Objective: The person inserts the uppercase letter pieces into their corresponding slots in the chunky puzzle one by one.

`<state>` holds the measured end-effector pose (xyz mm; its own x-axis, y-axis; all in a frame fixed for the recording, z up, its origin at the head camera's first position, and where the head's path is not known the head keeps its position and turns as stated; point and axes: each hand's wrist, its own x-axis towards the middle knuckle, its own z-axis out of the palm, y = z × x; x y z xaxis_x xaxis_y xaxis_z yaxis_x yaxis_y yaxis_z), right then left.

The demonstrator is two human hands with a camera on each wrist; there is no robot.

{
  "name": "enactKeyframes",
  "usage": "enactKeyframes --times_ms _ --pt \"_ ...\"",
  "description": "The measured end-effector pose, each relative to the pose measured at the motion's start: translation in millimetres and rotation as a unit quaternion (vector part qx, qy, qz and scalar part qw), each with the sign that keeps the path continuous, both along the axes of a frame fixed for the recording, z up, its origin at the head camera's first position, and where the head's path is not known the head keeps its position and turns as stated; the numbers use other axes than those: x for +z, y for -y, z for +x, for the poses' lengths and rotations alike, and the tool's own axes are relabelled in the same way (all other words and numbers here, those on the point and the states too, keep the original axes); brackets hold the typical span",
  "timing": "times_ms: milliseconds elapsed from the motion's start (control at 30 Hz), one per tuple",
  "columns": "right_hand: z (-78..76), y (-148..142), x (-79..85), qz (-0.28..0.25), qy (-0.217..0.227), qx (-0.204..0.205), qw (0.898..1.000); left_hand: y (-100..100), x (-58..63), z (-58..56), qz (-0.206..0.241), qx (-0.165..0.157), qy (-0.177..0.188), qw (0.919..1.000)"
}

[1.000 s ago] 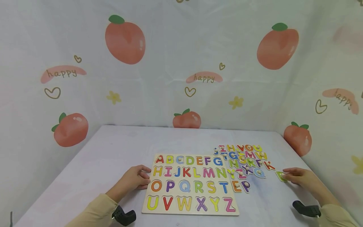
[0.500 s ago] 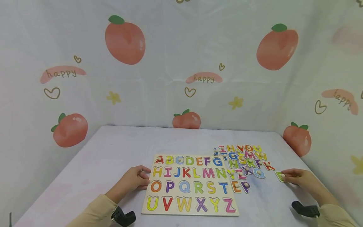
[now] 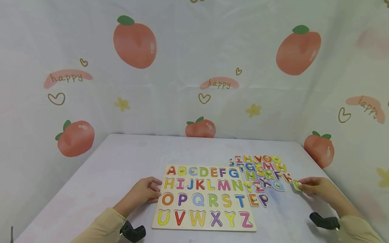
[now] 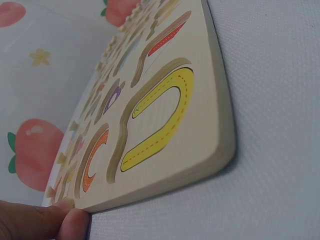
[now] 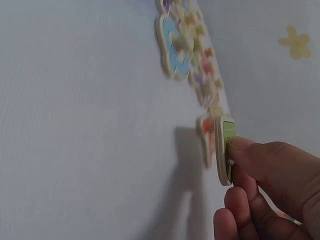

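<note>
A wooden alphabet puzzle board (image 3: 202,211) lies flat on the table, with knobbed pieces sitting in its A, B and C places. My left hand (image 3: 143,192) rests at the board's left edge, its fingertips (image 4: 74,222) touching the rim. To the right of the loose letters, my right hand (image 3: 319,189) holds a small green letter piece (image 3: 296,185), apparently a D. In the right wrist view thumb and fingers pinch this green piece (image 5: 225,150), which stands on edge above the table. Part of the letter is hidden behind the thumb.
Several knobbed letter pieces lie crowded at the board's upper right, among them a light blue Q (image 3: 278,185) and a red K (image 3: 287,177). An orange E (image 3: 253,199) and a purple P (image 3: 263,200) lie close to the board's right edge. A patterned cloth hangs behind.
My right hand has lifted the green letter piece and moved it slightly left, toward the other loose letters. The left hand and the board have stayed in place.
</note>
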<state>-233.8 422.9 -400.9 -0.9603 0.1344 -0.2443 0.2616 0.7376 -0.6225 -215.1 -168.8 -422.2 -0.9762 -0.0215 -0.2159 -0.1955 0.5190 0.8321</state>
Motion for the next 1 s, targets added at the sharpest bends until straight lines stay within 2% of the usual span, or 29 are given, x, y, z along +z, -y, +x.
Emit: enactKeyframes --times_ms 267,467,1000 --pt "-3.9 43 24.4 0.018 -0.075 0.079 0.994 0 0.8 0.0 -0.004 0.003 0.005 1.0000" --pt "-13.6 85 34.7 0.004 -0.086 0.088 0.992 1 1.9 0.7 -0.006 0.001 0.004 1.0000" --pt "-45.4 202 43.4 -0.050 -0.107 0.134 0.984 -1 6.3 2.7 -0.003 -0.004 0.000 1.0000"
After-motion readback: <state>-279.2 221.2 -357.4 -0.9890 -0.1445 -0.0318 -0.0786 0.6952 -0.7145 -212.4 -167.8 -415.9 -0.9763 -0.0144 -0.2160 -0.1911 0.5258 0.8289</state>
